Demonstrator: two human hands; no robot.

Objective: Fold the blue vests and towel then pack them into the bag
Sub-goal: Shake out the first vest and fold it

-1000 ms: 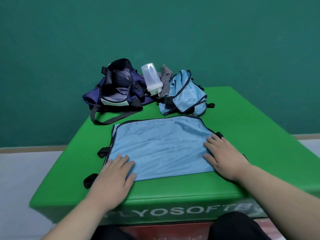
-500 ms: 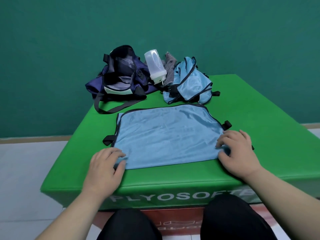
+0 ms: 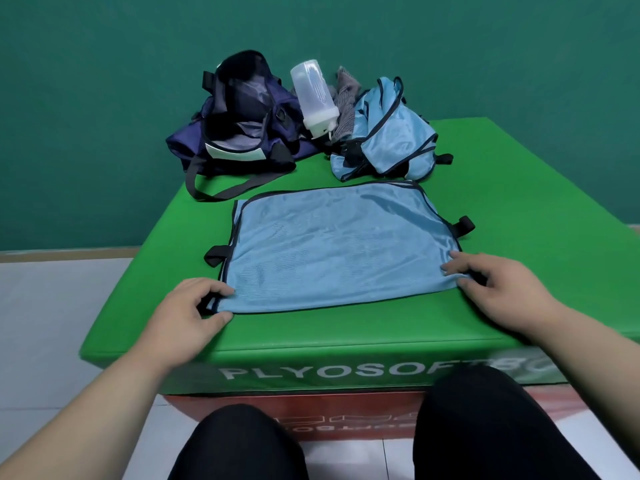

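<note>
A light blue mesh vest [image 3: 332, 247] with black trim lies flat, folded once, on the green padded box [image 3: 519, 188]. My left hand [image 3: 185, 318] pinches its near left corner between thumb and fingers. My right hand [image 3: 498, 289] pinches the near right corner. A second blue vest [image 3: 388, 133] lies crumpled at the back right. A grey striped towel [image 3: 346, 105] is bunched between that vest and a plastic bottle. The dark navy bag [image 3: 242, 123] stands open at the back left.
A translucent white bottle [image 3: 313, 97] leans against the bag. The bag's black strap [image 3: 221, 192] trails toward the flat vest. The box's front edge reads PLYOSOFT. A teal wall rises behind; white floor tiles lie on both sides. My knees are below the box.
Both hands slid from lying flat on the vest to its near corners and curled to pinch them. The camera view shifted slightly.
</note>
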